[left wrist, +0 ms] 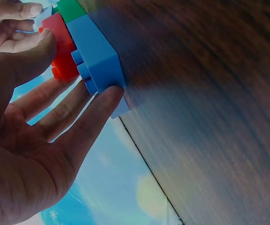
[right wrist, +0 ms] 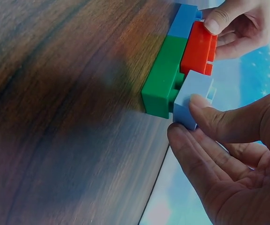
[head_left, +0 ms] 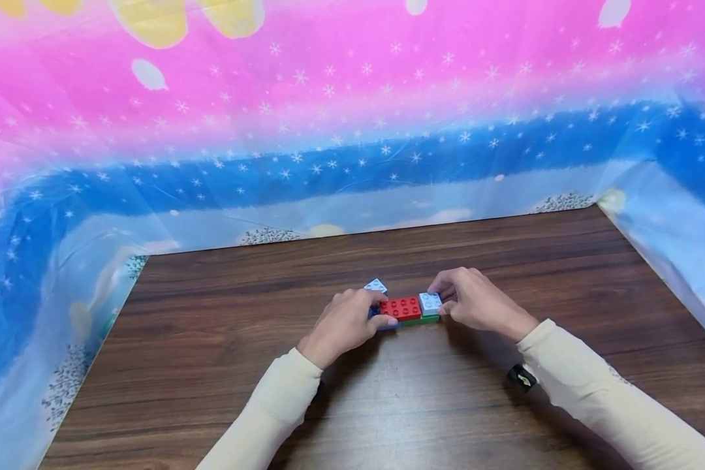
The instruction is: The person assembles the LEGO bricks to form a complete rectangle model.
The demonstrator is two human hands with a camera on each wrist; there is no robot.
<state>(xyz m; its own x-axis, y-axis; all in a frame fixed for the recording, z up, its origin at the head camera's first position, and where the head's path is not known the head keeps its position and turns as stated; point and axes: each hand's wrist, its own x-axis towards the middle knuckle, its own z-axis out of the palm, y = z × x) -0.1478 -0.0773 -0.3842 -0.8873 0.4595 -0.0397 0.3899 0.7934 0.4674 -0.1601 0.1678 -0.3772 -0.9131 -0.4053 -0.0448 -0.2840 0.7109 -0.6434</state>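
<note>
A red building brick (head_left: 399, 308) lies across a blue brick (left wrist: 95, 44) and a green brick (right wrist: 165, 75) that sit end to end on the table. My left hand (head_left: 343, 320) grips the red brick at its left part, thumb on the near side; one fingertip touches the blue brick's end. With thumb and fingers, my right hand (head_left: 476, 300) pinches a light blue brick (right wrist: 191, 96) over the green brick's free end. Some green studs show beside it; whether it is fully seated I cannot tell. Another light blue brick (head_left: 376, 285) lies behind my left hand, partly hidden.
The dark wooden table (head_left: 241, 365) extends around the bricks. A pink and blue sheet with snowflakes (head_left: 341, 150) hangs along the table's back and sides. Beneath the right sleeve a black wrist device (head_left: 521, 377) shows.
</note>
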